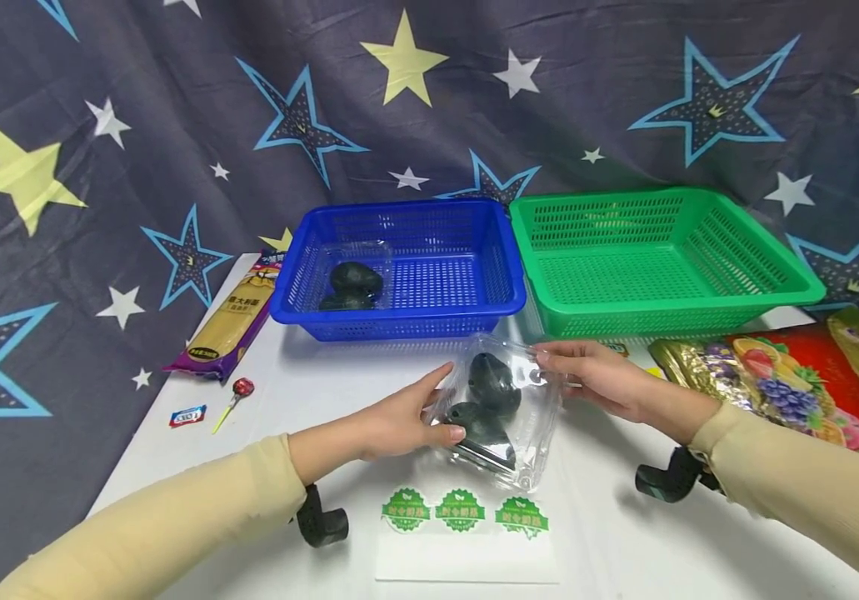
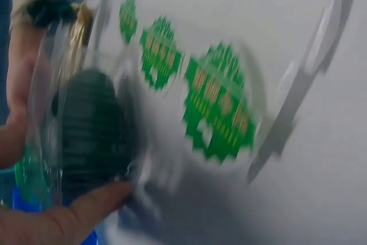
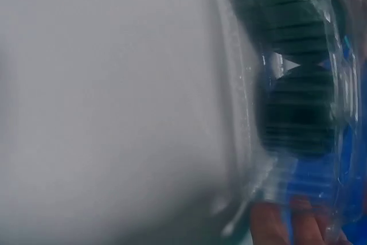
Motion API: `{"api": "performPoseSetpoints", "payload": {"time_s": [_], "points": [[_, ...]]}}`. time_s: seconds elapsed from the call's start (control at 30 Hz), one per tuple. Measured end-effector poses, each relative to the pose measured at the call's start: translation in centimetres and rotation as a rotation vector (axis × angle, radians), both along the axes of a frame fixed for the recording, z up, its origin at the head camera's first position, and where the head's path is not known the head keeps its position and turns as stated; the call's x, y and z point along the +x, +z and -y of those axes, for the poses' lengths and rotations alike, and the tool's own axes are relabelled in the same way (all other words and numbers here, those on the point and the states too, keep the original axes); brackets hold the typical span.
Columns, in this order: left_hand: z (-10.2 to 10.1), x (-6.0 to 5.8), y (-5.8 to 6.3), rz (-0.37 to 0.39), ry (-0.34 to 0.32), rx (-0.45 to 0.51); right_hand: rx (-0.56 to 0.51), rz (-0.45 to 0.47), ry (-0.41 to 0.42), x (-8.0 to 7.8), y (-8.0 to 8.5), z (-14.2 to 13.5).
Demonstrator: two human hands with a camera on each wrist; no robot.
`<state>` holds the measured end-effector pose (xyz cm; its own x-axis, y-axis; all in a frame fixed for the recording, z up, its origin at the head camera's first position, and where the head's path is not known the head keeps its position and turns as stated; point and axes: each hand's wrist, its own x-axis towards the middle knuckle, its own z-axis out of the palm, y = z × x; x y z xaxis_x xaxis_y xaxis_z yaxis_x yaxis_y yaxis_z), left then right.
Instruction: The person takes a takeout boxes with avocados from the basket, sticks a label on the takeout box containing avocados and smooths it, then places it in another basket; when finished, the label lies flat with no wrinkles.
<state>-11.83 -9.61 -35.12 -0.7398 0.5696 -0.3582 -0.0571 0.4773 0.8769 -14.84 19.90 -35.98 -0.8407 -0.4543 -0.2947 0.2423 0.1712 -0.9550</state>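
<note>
A clear plastic clamshell box (image 1: 537,446) is held tilted between my two hands over the white table. Inside it lie two dark green avocados (image 1: 492,385), which also show in the left wrist view as one dark avocado (image 2: 92,133) and in the right wrist view as a pair of avocados (image 3: 301,113). My left hand (image 1: 402,425) grips the box's left side, thumb on the near face. At the upper right corner, my right hand (image 1: 605,375) pinches the box's edge. Just in front lies a white sheet (image 1: 466,565) with three green round stickers (image 1: 461,510).
Behind stands a blue basket (image 1: 399,318) containing another avocado box (image 1: 354,279). A green basket (image 1: 669,304) adjoins it on the right. To the left are a spaghetti pack (image 1: 230,321), a lollipop (image 1: 243,387) and a small candy (image 1: 187,416). Shiny red and gold bags (image 1: 796,375) lie right.
</note>
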Motion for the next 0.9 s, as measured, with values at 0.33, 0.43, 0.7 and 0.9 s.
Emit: {"api": "performPoseSetpoints", "payload": {"time_s": [0.33,0.43,0.7,0.9], "points": [[1.7,-3.7,0.5,0.107,-0.061,0.085,0.034,0.025,-0.020,2.2,0.4,-0.7],[2.0,-4.5,0.3,0.105,-0.025,0.092,0.043,0.043,-0.013,3.1,0.4,-0.8],[1.6,-5.7,-0.4,0.057,0.146,0.152,0.063,0.059,-0.015,5.0,0.8,0.3],[1.6,-5.0,-0.8,-0.010,0.277,0.125,0.121,0.023,-0.044,5.2,0.9,0.5]]}}
